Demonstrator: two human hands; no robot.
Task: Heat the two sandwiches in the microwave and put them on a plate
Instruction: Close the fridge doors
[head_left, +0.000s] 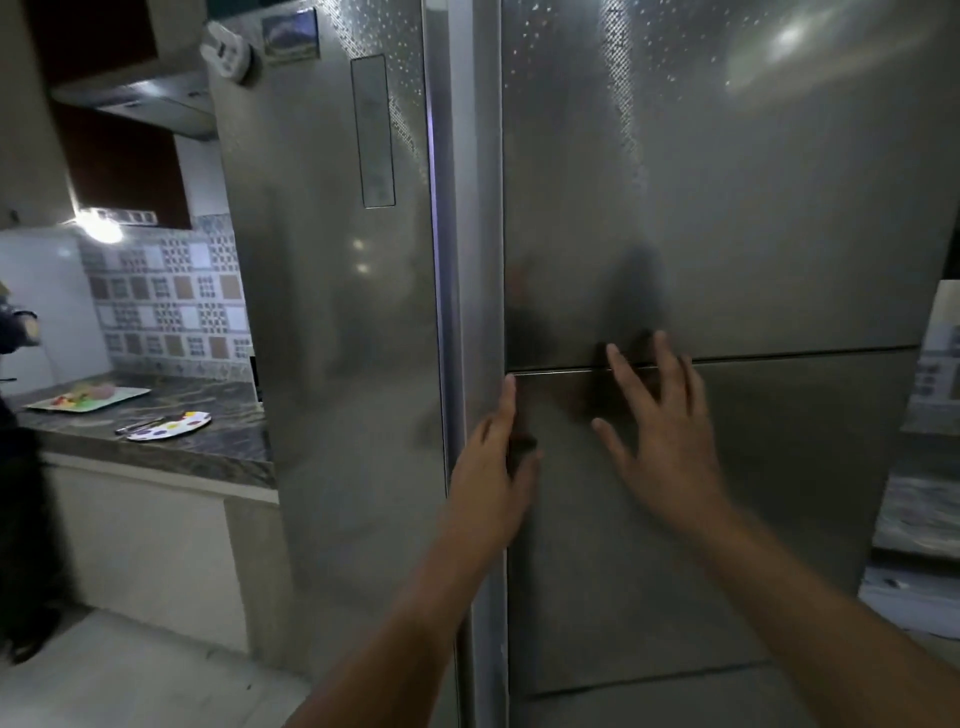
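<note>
**Both hands at the fridge door, no sandwiches in sight**

You are standing right in front of the steel fridge (675, 208), which fills most of the view. Your left hand (493, 467) sits at the left edge of the fridge's right-hand door, beside the vertical gap between the two doors; its fingers are extended along that edge, thumb toward the door face, and it holds nothing. Whether the fingertips hook behind the edge you cannot tell. Your right hand (660, 431) is spread wide and empty, fingers splayed over the horizontal seam (805, 352) that splits the right-hand door into an upper and a lower panel. It is at or just off the metal; its dark reflection shows directly above it.

The two sandwiches do not show anywhere, and neither does the microwave.

On the fridge's left-hand door there is a narrow control panel (373, 132) high up, with a picture magnet (290, 32) and a white clip-on object (228, 52) near the top left corner.

To the left of the fridge runs the table (208, 447) with a dark stone top. On it, nearest the fridge, lies a round plate with coloured dots (171, 426); farther left is a rectangular tray (88, 397) with some food on it, too blurred to name. Patterned tiles (166, 296) cover the wall behind the table.
</note>
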